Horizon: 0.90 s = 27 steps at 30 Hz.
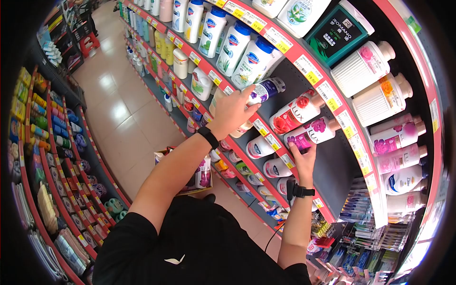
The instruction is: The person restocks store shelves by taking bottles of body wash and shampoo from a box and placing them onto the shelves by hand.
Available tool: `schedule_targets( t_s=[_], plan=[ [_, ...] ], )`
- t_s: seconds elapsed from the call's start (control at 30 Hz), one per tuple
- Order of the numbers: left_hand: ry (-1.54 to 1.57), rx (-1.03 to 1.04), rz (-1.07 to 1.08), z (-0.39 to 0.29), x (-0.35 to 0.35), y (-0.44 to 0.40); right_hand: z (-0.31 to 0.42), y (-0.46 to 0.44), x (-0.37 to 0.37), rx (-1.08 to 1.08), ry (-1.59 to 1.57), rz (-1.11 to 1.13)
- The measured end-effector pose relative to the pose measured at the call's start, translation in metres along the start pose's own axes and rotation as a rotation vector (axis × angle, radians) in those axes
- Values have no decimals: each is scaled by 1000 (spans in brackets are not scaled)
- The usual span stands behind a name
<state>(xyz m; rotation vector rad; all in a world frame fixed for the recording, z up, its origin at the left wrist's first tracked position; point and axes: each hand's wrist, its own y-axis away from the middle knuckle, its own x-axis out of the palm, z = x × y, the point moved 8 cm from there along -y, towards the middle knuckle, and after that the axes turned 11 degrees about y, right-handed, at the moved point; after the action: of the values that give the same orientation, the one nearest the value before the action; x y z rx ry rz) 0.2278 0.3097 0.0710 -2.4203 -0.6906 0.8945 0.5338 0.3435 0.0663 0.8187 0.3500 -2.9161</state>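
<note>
My left hand [232,113] has its fingers closed around the lower part of a white and dark purple bottle [267,90], tilted over the shelf [297,76]. The bottle's cap end points into the shelf. My right hand [304,161] grips the lower end of a white LUX body wash bottle [311,135] with purple flowers, at the shelf's front edge. Between the two hands is a LUX bottle [295,113] with red roses. White bottles with blue caps [253,59] stand beside my left hand.
Price tags [308,71] line the red shelf edges. Above are ribbed white bottles [363,61] and a dark green Romano box [337,35]. Lower shelves hold more bottles [260,147]. A carton [192,191] with bottles stands on the tiled floor [126,114]. Another stocked shelf [61,156] is at left.
</note>
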Motion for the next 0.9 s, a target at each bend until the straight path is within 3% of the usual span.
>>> schedule_targets(
  t_s=[0.4,0.6,0.9],
  plan=[
    [25,25,-12,-12,-7,2,-2,-2,-1,64,20,11],
    [-37,-121,212,-22,1,7,-4,-8,3,78,-121,78],
    [20,72,180,-32,1,10,-2,-13,4,101,-89,154]
  ],
)
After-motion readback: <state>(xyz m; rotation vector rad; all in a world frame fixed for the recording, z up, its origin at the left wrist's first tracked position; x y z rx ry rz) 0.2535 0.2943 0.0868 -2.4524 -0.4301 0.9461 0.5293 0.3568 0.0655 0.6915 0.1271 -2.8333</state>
